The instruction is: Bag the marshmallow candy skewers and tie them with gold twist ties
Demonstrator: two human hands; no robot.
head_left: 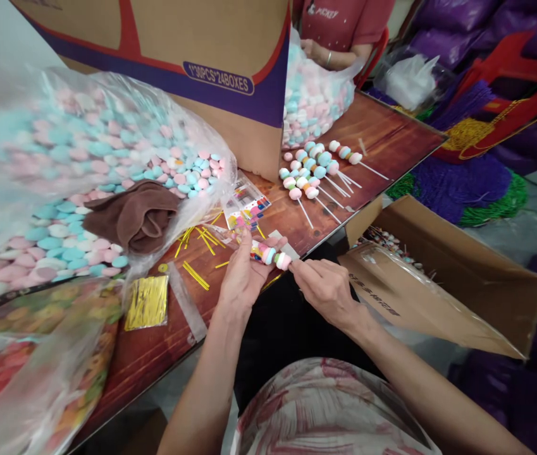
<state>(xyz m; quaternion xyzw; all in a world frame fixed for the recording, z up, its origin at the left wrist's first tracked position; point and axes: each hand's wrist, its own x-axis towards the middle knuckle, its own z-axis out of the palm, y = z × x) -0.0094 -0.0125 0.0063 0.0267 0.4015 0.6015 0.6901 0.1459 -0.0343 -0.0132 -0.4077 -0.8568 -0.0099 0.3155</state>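
Observation:
A marshmallow skewer [271, 255], with pink, white, blue and green pieces, lies slantwise between my hands at the table's front edge. My left hand [244, 272] is closed around its wrapped upper end, with clear plastic showing by the thumb. At the lower end, the fingers of my right hand [322, 284] pinch together just below the last pink piece; the stick is hidden there. Yellow twist ties [202, 239] are scattered on the table beyond my left hand. Several finished-looking marshmallow skewers [313, 167] lie in a group farther back, white sticks toward me.
A large clear bag of marshmallows [102, 148] with a brown cloth [135, 215] covers the left side. A tall carton [211, 82] stands behind. An open cardboard box [467, 278] holding skewers sits right. Another person's arm [344, 58] is beyond the carton.

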